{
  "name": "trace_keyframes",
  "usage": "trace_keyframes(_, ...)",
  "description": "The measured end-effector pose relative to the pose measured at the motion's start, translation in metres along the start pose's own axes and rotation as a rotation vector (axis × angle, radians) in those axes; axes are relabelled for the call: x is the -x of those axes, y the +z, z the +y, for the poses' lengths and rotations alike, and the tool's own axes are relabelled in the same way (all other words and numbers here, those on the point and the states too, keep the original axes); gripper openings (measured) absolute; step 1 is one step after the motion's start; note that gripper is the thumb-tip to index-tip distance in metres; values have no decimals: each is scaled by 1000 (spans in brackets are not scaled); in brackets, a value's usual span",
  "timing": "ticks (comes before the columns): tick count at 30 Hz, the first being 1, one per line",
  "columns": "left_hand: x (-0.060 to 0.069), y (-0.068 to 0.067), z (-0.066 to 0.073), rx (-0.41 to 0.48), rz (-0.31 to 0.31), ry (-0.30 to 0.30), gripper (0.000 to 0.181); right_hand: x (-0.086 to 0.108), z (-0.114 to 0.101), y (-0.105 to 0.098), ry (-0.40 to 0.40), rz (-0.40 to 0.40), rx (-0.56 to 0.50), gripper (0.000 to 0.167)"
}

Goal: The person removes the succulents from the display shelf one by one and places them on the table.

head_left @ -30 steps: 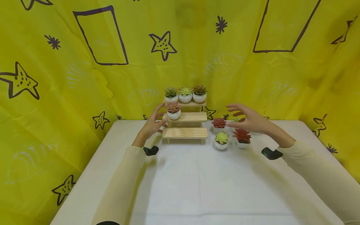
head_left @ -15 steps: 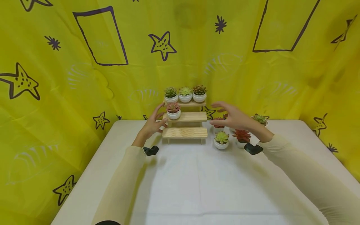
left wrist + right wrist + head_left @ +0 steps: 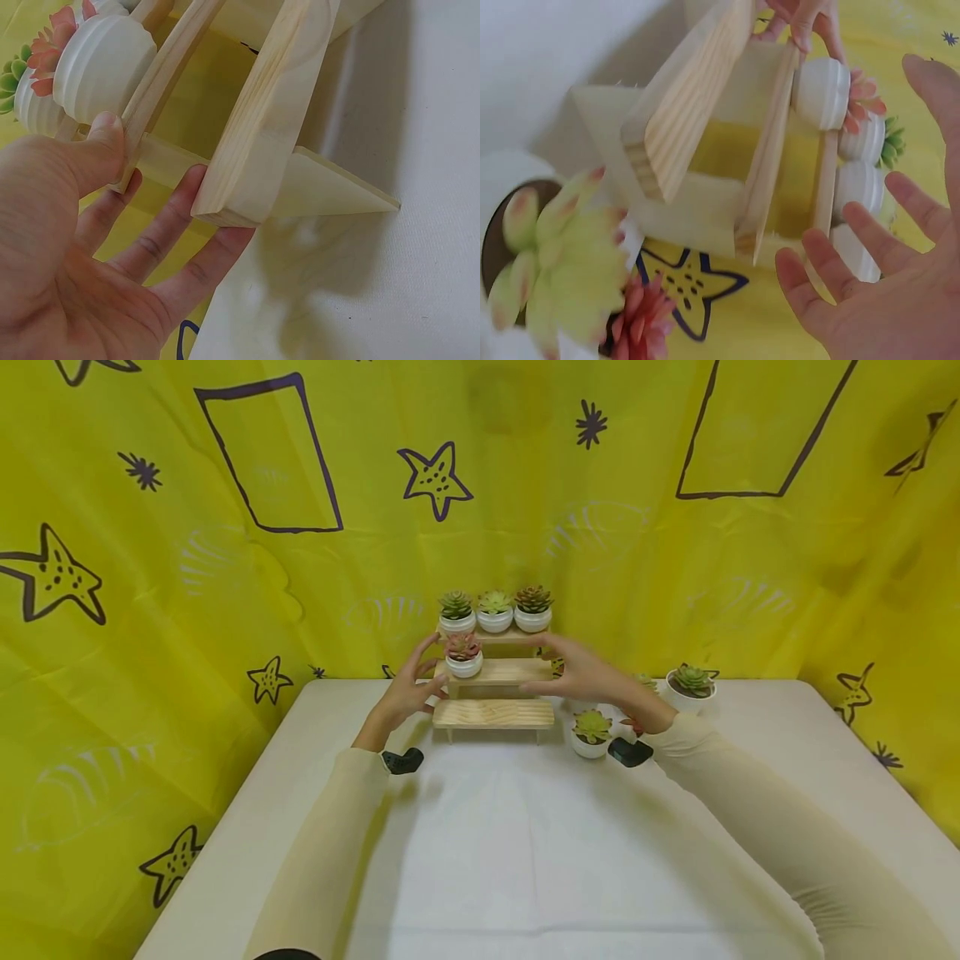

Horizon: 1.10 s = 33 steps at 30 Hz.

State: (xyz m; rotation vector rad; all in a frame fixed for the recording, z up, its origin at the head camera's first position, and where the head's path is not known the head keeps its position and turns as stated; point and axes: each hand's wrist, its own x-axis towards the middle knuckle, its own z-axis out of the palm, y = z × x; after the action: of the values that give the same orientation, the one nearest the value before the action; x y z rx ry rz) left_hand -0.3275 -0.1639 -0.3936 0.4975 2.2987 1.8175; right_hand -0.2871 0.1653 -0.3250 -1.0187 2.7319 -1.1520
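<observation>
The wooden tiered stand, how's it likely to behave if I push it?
The stand should stay stiff, since its steps look like straight, thick planks. It may be top-heavy: three of its four potted succulents sit on the top step. A jolt could tip or slide them, as the steps show no raised rim.

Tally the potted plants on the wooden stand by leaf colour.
Green: 2 (top-left plant, top-middle plant)
Dark, brown-tinged: 1 (top-right plant)
Pink: 1 (middle-shelf plant)
Total on the stand: 4
</observation>
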Motion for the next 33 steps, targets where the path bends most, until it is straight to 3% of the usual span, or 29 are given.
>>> trace_keyframes(17, 0, -1, -1, 5, 7, -4, 76, -41, -9, 36, -10, 19, -146, 68)
trace_keyframes(25, 0, -1, 1, 0, 8, -5, 76, -56, -9, 48, 56, 48, -193, 74)
trace_keyframes(33, 1, 0, 2, -10, 7, -9, 76, -68, -16, 62, 124, 80, -132, 75)
